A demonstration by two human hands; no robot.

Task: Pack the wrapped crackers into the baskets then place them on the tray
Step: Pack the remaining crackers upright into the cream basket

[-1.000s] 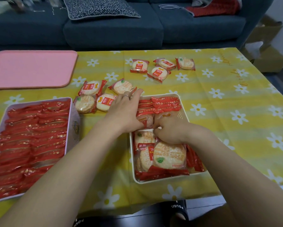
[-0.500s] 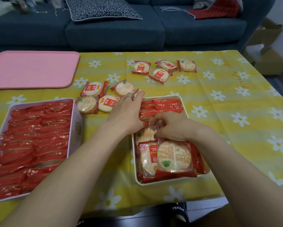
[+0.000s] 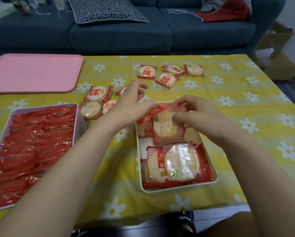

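Cracker pack point(image 3: 165, 124): light, crinkly film, likely slippery; the disc inside is brittle, so best gripped by the sealed red edges, not squeezed flat. It stands tilted over the far half of the cream basket point(image 3: 178, 191), at 12 o'clock from the flat-lying packs. Right hand point(image 3: 197, 111) pinches its top-right edge, fingers curled, forearm entering from 5 o'clock. Left hand point(image 3: 134, 98) hovers at 10 o'clock from the pack, fingers loosely spread, holding nothing. Tray point(image 3: 32, 72) sits well apart, far left.

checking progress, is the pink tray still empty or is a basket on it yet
Empty. The pink tray shows only bare surface; the cream basket and the full basket both sit on the tablecloth.
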